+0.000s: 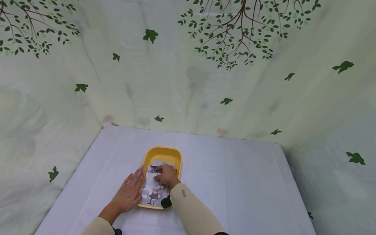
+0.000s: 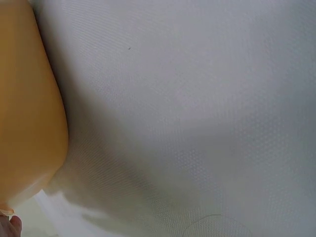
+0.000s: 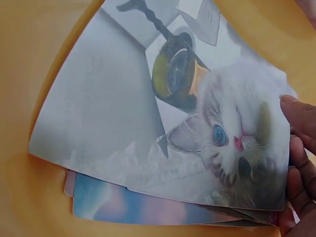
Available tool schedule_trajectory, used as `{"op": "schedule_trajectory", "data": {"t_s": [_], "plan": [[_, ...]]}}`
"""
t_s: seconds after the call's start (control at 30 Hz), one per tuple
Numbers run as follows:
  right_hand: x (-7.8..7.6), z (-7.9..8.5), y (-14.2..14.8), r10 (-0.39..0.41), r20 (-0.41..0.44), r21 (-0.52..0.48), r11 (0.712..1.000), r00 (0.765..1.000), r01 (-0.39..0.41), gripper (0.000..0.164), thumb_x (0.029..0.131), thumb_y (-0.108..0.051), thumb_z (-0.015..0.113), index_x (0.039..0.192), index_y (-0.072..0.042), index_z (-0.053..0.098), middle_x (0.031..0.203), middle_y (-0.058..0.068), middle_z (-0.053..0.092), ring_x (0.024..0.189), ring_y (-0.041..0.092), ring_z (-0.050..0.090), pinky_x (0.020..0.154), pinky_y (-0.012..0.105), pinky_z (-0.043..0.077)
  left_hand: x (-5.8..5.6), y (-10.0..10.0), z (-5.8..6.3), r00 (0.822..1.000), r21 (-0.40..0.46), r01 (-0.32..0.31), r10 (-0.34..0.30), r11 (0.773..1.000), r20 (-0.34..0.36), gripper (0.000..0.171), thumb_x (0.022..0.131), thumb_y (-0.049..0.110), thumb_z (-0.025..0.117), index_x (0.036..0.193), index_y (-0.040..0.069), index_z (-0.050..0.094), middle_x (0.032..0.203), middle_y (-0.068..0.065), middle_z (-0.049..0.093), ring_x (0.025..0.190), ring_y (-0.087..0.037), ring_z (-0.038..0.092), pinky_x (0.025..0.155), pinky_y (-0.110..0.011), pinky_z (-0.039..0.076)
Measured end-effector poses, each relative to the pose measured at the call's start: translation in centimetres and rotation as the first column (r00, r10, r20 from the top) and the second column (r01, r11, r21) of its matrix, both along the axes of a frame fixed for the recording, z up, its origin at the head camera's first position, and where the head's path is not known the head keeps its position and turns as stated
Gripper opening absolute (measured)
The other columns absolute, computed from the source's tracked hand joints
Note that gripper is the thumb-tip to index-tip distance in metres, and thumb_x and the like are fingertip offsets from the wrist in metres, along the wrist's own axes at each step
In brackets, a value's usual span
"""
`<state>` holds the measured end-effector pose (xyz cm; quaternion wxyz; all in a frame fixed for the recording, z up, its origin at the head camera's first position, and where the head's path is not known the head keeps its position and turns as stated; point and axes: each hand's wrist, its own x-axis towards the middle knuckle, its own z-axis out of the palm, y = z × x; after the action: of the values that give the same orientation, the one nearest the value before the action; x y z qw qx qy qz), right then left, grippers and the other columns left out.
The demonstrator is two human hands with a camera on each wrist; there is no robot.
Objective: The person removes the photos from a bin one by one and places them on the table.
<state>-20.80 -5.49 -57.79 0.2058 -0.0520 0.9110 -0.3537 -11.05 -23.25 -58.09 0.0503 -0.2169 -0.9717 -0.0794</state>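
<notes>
A yellow tray (image 1: 163,151) holds several printed picture cards, and its outer wall (image 2: 29,98) fills the left side of the left wrist view. My right hand (image 1: 167,176) is over the tray and pinches the edge of the top card, which shows a white-and-grey kitten (image 3: 116,98). Under it, more cards (image 3: 128,202) with blue and pink print stick out. My left hand (image 1: 127,192) rests along the tray's left rim with fingers straight. Only a bit of a hand (image 2: 9,227) shows in the left wrist view's lower corner.
The tray stands on a table with a white cloth (image 1: 241,182). Behind and beside the table hang pale curtains (image 1: 182,81) printed with branches and green leaves. Dark round wrist devices (image 1: 166,202) sit close to the tray's near edge.
</notes>
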Motion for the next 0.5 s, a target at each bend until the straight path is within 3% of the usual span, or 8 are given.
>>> {"op": "schedule_trajectory", "data": {"t_s": [0.2, 0.3, 0.5], "plan": [[0.00, 0.03, 0.00, 0.012, -0.021, -0.015, 1.000, 1.000, -0.012, 0.017, 0.079, -0.025, 0.078, 0.094, -0.015, 0.075, 0.079, -0.010, 0.062, 0.082, 0.010, 0.052, 0.098, 0.041, 0.031, -0.04, 0.23, 0.36, 0.993, -0.025, -0.037, 0.040, 0.999, 0.108, 0.079, 0.083, 0.025, 0.056, 0.148, -0.007, 0.023, 0.158, -0.018, 0.016, 0.144, -0.032, 0.018, 0.117, -0.045, 0.010], [0.05, 0.07, 0.01, 0.006, -0.016, -0.040, 0.999, 1.000, -0.006, 0.009, 0.080, -0.023, 0.078, 0.085, -0.016, 0.074, 0.075, -0.010, 0.060, 0.079, 0.010, 0.051, 0.095, 0.040, 0.032, -0.08, 0.27, 0.48, 0.991, -0.024, -0.040, 0.043, 0.999, 0.123, 0.080, 0.083, 0.025, 0.057, 0.148, -0.007, 0.023, 0.159, -0.018, 0.015, 0.144, -0.032, 0.018, 0.116, -0.048, 0.014], [0.19, 0.29, 0.14, -0.027, -0.003, -0.112, 0.993, 1.000, 0.027, 0.008, 0.079, -0.020, 0.078, 0.081, -0.016, 0.071, 0.075, -0.010, 0.060, 0.078, 0.010, 0.051, 0.096, 0.039, 0.032, -0.12, 0.13, 0.42, 0.990, -0.027, -0.039, 0.042, 0.999, 0.137, 0.079, 0.084, 0.024, 0.056, 0.148, -0.007, 0.023, 0.159, -0.017, 0.014, 0.144, -0.031, 0.016, 0.116, -0.047, 0.013]]}}
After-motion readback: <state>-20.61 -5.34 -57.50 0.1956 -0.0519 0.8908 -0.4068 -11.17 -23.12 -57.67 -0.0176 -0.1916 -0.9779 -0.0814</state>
